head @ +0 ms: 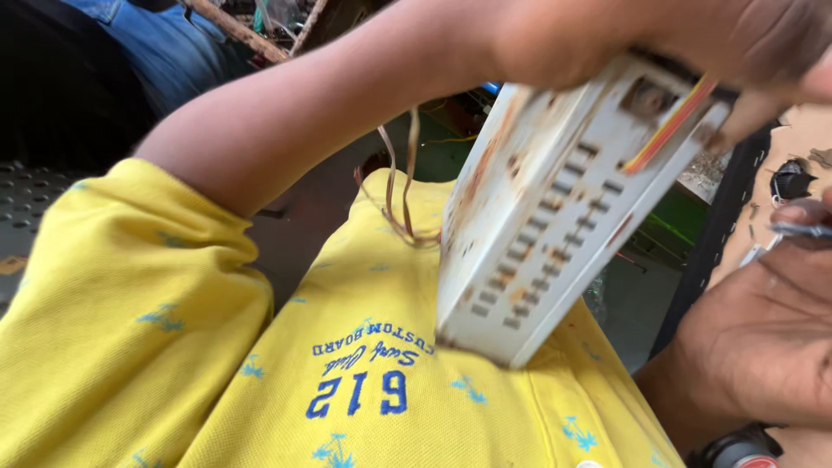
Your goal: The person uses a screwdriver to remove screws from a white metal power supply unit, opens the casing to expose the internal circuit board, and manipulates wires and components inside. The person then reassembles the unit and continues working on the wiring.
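I watched one rusty white metal box being held slanted, its lower corner pressed against the yellow shirt. The left hand was clamped over the upper end of the box, fingers wrapped round that edge. The right hand sat just right of the box, below its upper end, pinching a thin metal tool whose tip alone showed (I could not tell what kind).

My worry was the grip: the box was held by one end only, so it could pivot or slide off the shirt if the fingers loosened. The loose wires dangling left of the box could also snag or tear free if the box got twisted, and the rusted edges might scratch skin.

Counted: one box, one tool, one flat striped cable running across the box's upper end, roughly three or four thin wires, two hands, and two rows of slots on the box's face.
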